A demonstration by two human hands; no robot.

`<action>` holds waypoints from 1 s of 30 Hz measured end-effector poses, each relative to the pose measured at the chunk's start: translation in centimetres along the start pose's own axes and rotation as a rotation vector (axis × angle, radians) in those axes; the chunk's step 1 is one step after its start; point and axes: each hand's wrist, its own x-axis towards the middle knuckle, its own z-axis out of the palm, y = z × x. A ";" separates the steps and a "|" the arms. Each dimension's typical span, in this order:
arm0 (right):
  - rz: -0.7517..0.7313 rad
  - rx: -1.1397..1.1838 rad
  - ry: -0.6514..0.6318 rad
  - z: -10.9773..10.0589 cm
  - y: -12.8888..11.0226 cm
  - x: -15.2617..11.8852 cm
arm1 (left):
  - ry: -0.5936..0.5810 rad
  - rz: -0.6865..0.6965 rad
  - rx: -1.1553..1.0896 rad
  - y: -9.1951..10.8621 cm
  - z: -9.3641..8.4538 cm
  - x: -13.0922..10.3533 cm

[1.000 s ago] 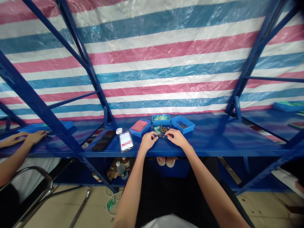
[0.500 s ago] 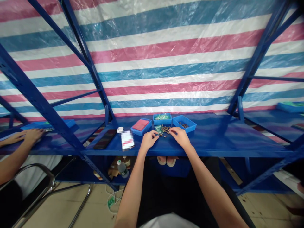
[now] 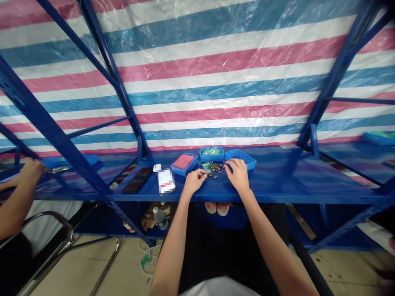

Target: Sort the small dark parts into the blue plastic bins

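Small brass-coloured parts lie in a loose pile on the blue table. My left hand is at the pile's left side, fingers pinched together on something I cannot make out. To the right of the pile, my right hand is open, its fingers spread over the near left edge of a blue tray. A green-and-clear plastic packet rests beside the pile. Behind it stands a blue tray of green packets. A pink pad fills another blue tray on the left.
A dark phone, a lit phone and a small white case lie to the left. Another person's hand is at the far left, near a metal chair. Blue frame posts stand on both sides.
My right hand has moved slightly right, away from the pile, and its fingers have opened. It now hides the small parts in the right tray. The other person's hand has risen and shifted left.
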 end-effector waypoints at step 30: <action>0.069 0.527 -0.314 0.2 0.2 -0.1 | 0.037 0.002 -0.004 -0.2 0.2 0.0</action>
